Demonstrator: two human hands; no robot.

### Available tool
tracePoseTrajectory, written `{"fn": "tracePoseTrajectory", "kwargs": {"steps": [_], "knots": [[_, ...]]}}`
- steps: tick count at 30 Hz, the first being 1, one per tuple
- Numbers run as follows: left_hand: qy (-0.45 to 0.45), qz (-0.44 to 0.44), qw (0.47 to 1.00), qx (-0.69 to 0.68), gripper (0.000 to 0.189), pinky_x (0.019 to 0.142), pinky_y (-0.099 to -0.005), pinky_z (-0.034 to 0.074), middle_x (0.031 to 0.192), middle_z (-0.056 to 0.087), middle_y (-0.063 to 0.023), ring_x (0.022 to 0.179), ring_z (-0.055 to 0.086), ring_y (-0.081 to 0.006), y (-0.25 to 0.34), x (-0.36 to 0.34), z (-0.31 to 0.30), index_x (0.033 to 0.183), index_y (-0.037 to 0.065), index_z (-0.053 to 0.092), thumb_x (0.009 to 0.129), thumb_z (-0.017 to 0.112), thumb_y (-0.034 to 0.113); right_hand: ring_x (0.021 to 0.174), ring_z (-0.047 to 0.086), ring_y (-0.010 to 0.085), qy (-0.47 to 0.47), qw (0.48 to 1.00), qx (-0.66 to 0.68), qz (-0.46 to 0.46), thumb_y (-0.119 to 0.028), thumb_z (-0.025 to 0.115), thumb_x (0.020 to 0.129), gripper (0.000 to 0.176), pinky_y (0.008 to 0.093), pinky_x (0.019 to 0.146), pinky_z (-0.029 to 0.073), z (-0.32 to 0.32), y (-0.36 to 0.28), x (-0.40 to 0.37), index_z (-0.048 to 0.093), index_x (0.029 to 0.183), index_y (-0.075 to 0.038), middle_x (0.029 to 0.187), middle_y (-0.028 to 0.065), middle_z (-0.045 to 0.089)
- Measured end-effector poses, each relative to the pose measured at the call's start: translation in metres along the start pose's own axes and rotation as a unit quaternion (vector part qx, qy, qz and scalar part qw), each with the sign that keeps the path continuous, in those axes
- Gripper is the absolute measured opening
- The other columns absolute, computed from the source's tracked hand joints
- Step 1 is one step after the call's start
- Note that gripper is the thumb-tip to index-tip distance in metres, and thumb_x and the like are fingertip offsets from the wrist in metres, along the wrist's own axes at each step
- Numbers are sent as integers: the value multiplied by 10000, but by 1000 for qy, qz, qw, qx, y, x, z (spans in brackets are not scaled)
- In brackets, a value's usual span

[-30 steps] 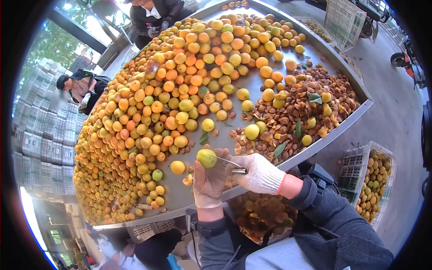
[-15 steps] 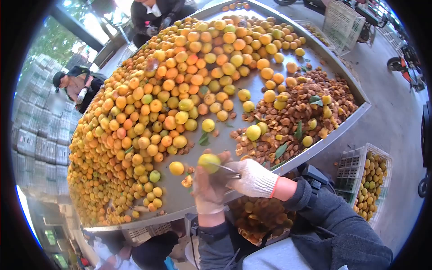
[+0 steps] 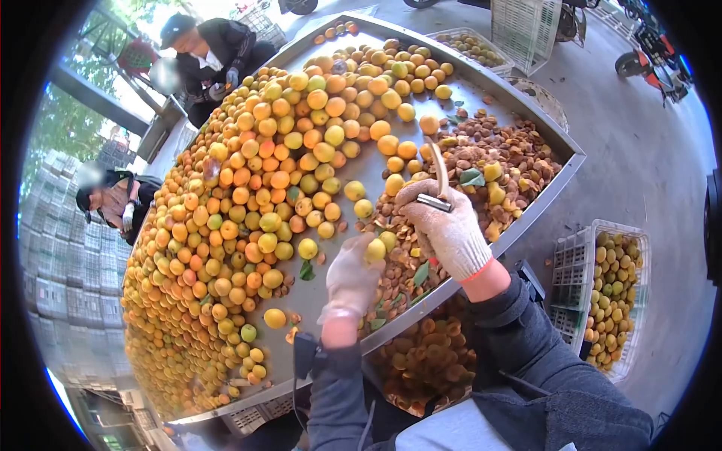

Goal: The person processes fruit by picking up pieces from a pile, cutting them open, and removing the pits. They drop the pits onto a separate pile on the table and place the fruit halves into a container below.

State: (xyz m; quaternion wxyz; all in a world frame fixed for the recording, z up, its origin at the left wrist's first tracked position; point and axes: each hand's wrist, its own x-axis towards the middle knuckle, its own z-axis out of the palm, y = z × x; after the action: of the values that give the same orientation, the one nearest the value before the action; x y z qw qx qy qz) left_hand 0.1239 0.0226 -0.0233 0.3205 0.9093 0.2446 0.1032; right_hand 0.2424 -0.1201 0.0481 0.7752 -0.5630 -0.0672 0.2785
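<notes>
My left hand point(image 3: 352, 276), in a pale glove and slightly blurred, reaches over the table edge of the stone pile. Its fingers close round a yellow-green apricot point(image 3: 374, 251); a second greenish apricot point(image 3: 388, 240) lies beside it. My right hand point(image 3: 451, 231), in a white knitted glove with brown stains, is closed round a small tool point(image 3: 435, 202). A short metal piece and a curved tan strip of it stick out of the fist. Beneath and around that hand spreads a heap of brown apricot stones point(image 3: 519, 154) with leaves and scraps of flesh.
A big heap of apricots point(image 3: 248, 188) covers the metal table point(image 3: 545, 171), which has a raised rim. Below the rim sits a container of fruit pieces point(image 3: 429, 361). A white crate of apricots point(image 3: 602, 301) stands at right. Two people work across the table.
My left hand has left the tool-pierced apricot, which no longer shows in it, and moved to another one. My right hand has drawn the tool away and lifted. The view has shifted.
</notes>
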Motion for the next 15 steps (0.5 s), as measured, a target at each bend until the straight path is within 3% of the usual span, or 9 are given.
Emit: {"fn": "tracePoseTrajectory", "kwargs": {"steps": [1, 2, 4, 5, 6, 7, 8, 12, 15], "knots": [[-34, 19, 989, 145, 396, 858, -349, 490, 1066, 637, -130, 976, 625, -263, 2, 10, 8, 1129, 98, 627, 746, 693, 174, 745, 570, 78, 9, 996, -38, 74, -17, 627, 788, 112, 221, 689, 465, -2, -12, -2, 667, 888, -49, 793, -4, 618], [-41, 26, 987, 150, 396, 858, -349, 490, 1066, 637, -130, 976, 625, -263, 3, 15, 13, 1129, 98, 627, 746, 693, 174, 693, 553, 61, 5, 1000, -28, 10, -32, 637, 788, 107, 208, 621, 450, -5, -10, 0, 667, 888, -55, 773, -15, 608], [-87, -43, 979, 182, 515, 904, -373, 470, 1158, 611, -146, 1036, 598, -301, 2, 22, 19, 1238, 110, 565, 745, 695, 182, 651, 532, 45, 6, 999, 17, 27, -42, 644, 788, 104, 200, 572, 429, -13, -14, 6, 667, 888, -61, 759, -25, 601], [-82, -16, 995, 56, 534, 853, -355, 499, 1187, 610, -139, 1011, 617, -261, -13, 21, 19, 1279, 67, 527, 789, 683, 208, 631, 522, 40, 11, 999, 26, 38, -41, 642, 792, 109, 198, 555, 423, -18, -17, 8, 670, 896, -61, 751, -30, 597], [-87, -15, 994, 62, 534, 853, -355, 499, 1187, 610, -139, 1011, 617, -261, -27, 17, 18, 1279, 67, 527, 789, 683, 208, 631, 522, 40, 14, 999, 32, 39, -41, 642, 792, 109, 198, 555, 423, -24, -19, 11, 670, 896, -61, 751, -30, 597], [-107, -94, 963, -228, 553, 811, -366, 510, 1184, 605, -134, 945, 625, -254, -25, 16, 11, 1307, 61, 492, 812, 687, 211, 635, 519, 36, 13, 998, 52, 32, -38, 638, 794, 118, 195, 559, 421, -28, -21, 14, 670, 905, -62, 746, -32, 595], [-115, -165, 844, -497, 575, 768, -377, 521, 1181, 601, -129, 880, 633, -247, -22, 14, 4, 1335, 55, 457, 835, 691, 215, 639, 515, 32, 11, 997, 73, 24, -35, 635, 795, 127, 191, 564, 418, -31, -24, 17, 671, 914, -63, 741, -34, 593], [-55, -172, 730, -659, 557, 656, -313, 534, 1163, 602, -126, 808, 620, -206, -18, 12, 2, 1362, 79, 427, 898, 623, 318, 480, 498, 58, 25, 984, 171, 33, -64, 626, 840, 126, 207, 421, 389, -45, -26, 31, 656, 961, -56, 673, -21, 569], [-55, -219, 696, -681, 495, 582, -300, 520, 1125, 607, -129, 770, 616, -208, -11, 23, 10, 1291, 82, 473, 908, 589, 375, 407, 444, 79, 43, 964, 259, 33, -59, 609, 857, 126, 224, 359, 340, -56, -27, 37, 639, 980, -52, 606, -21, 510]]}}
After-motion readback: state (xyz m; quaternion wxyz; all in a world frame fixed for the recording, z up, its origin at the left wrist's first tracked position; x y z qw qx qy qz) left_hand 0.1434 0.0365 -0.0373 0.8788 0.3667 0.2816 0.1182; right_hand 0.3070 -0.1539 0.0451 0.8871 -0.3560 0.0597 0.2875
